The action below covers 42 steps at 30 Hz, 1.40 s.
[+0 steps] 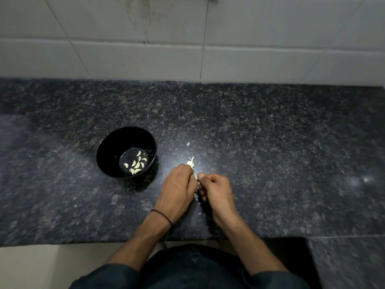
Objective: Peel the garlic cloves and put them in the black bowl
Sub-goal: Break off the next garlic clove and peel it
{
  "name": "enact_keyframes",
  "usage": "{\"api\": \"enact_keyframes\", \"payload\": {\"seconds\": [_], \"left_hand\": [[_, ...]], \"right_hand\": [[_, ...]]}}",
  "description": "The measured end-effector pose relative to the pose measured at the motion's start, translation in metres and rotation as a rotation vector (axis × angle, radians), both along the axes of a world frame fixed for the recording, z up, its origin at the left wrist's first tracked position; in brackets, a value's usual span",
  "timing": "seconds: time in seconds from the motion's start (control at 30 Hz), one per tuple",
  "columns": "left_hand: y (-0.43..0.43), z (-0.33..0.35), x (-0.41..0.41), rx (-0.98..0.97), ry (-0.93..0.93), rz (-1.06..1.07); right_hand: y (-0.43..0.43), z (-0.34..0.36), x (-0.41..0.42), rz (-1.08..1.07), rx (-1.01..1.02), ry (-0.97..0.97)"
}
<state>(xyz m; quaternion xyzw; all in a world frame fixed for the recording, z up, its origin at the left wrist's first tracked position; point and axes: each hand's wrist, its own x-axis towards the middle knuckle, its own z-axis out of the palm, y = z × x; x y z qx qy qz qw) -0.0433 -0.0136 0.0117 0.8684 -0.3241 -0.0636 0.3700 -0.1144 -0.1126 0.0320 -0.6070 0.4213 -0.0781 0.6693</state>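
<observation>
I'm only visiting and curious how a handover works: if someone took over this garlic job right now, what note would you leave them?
Left hand grips a garlic piece, its tip poking out past the fingers.
Right hand is curled beside it, thumb toward the garlic; whether it pinches anything is hidden.
Black bowl stands on the counter, left of the hands.
Done: several peeled cloves lie in the bowl; skin scraps lie on the counter.
Left: peel the held garlic and drop its cloves in the bowl.
</observation>
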Motion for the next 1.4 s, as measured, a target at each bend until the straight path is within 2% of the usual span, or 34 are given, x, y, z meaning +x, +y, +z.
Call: {"api": "enact_keyframes", "payload": {"seconds": [0.07,0.13,0.17,0.23,0.3,0.4,0.53,0.67,0.83,0.97,1.23,1.4], "left_hand": [[-0.005,0.007,-0.003,-0.188,0.441,0.136],[-0.009,0.013,-0.007,-0.366,0.825,0.245],[-0.01,0.016,-0.009,-0.404,0.927,0.27],[-0.01,0.019,-0.011,-0.433,1.015,0.293],[-0.01,0.018,-0.011,-0.452,1.032,0.325],[-0.01,0.019,-0.011,-0.499,1.051,0.357],[-0.01,0.018,-0.011,-0.53,1.022,0.373],[-0.01,0.017,-0.009,-0.517,0.901,0.341],[-0.007,0.009,-0.005,-0.443,0.749,0.269],[-0.004,0.001,-0.003,-0.399,0.714,0.244],[-0.005,0.006,0.0,-0.455,0.737,0.198],[-0.008,0.005,-0.001,-0.454,0.747,0.21]], "right_hand": [[-0.001,-0.002,-0.001,-0.014,0.055,-0.027],[-0.004,0.0,-0.003,0.039,-0.102,-0.01],[-0.005,0.001,-0.005,0.076,-0.225,0.007],[-0.005,0.002,-0.006,0.136,-0.456,0.018],[-0.005,0.002,-0.008,0.166,-0.558,0.0],[-0.005,0.003,-0.008,0.155,-0.546,-0.021],[-0.002,0.005,-0.007,0.102,-0.379,-0.008],[0.001,0.003,-0.006,0.033,-0.155,-0.006],[-0.002,0.0,-0.004,0.001,-0.08,-0.012],[-0.005,-0.003,-0.003,0.009,-0.113,-0.01],[-0.009,-0.006,-0.002,0.011,-0.111,-0.033],[-0.01,-0.004,-0.002,0.042,-0.241,0.015]]}}
